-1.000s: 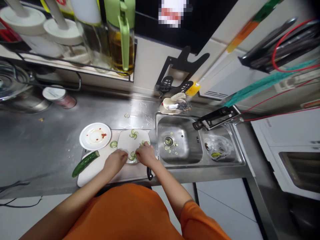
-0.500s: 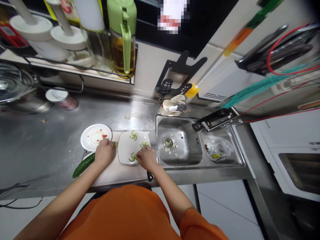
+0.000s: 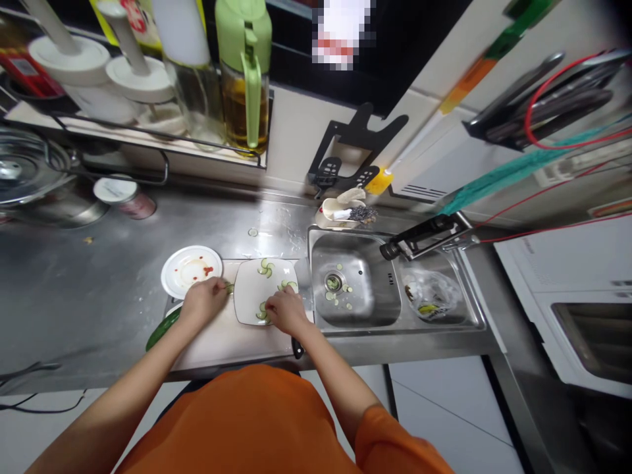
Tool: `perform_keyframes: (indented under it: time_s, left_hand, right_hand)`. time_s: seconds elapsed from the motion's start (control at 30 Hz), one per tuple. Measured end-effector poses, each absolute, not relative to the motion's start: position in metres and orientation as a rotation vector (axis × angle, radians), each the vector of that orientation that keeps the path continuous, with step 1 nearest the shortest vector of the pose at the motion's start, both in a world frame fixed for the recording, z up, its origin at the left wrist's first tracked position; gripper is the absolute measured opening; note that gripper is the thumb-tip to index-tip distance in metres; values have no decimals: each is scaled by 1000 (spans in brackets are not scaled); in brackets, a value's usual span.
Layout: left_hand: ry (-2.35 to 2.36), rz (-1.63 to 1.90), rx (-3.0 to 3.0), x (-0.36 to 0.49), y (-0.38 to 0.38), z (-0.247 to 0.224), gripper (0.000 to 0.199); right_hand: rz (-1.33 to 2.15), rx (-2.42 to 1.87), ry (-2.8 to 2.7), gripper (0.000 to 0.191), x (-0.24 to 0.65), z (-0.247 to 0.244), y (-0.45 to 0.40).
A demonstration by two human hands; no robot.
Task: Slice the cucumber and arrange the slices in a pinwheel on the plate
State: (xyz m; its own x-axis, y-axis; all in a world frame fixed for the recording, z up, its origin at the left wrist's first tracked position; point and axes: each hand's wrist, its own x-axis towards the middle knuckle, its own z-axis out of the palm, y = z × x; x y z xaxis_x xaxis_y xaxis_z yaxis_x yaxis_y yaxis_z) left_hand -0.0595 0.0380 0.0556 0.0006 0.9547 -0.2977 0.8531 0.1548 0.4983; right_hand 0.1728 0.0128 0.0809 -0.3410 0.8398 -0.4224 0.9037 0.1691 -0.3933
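Note:
A square white plate (image 3: 249,287) with a dark rim lies on the pale cutting board (image 3: 212,342). Cucumber slices (image 3: 265,267) sit on it in three small pinwheel-like groups. My left hand (image 3: 203,303) is left of the plate, its fingers closed on some cucumber slices (image 3: 230,288). Over the plate's lower right, my right hand (image 3: 288,311) has its fingertips pinched at a slice of the lower group, which they partly cover. Beneath my left wrist is a whole-looking cucumber (image 3: 162,329), partly hidden. A knife's black handle (image 3: 297,348) shows at the board's right edge.
A round white plate (image 3: 170,273) with red bits stands behind my left hand. To the right is a steel sink (image 3: 365,309) with cucumber scraps round its drain. A plastic bag (image 3: 434,293) lies in the second basin. A pot (image 3: 64,204) and a can (image 3: 123,196) stand at left.
My left hand has shifted slightly and turned, covering more of the cucumber. The right hand's fingertips have moved a little left and up over the lower group of slices.

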Motion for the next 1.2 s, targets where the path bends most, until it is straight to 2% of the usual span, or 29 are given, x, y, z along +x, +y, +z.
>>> perform_keyframes:
  time_s: [0.23, 0.33, 0.47, 0.77, 0.97, 1.1, 1.2]
  left_hand:
    - [1625, 465, 1174, -61, 39, 64, 38]
    - [1446, 528, 1000, -53, 40, 66, 40]
    - [1384, 588, 847, -43, 39, 70, 42]
    - [1144, 474, 79, -35, 30, 65, 22]
    - [1012, 522, -97, -35, 31, 62, 5]
    - [1066, 591, 41, -34, 34, 61, 21]
    - [1273, 622, 306, -32, 34, 58, 27]
  right_hand:
    - [-1242, 1943, 2359, 12, 151, 77, 32]
    - [-1479, 2021, 2384, 15, 140, 73, 41]
    - [-1756, 2085, 2245, 9, 133, 71, 48]
    - [-2273, 2012, 2087, 9, 142, 77, 53]
    - [-2354, 1956, 2025, 11, 147, 76, 56]
    - [-2319, 1980, 1976, 12, 149, 71, 57]
    - [-2119, 2052, 1998, 9, 147, 66, 59]
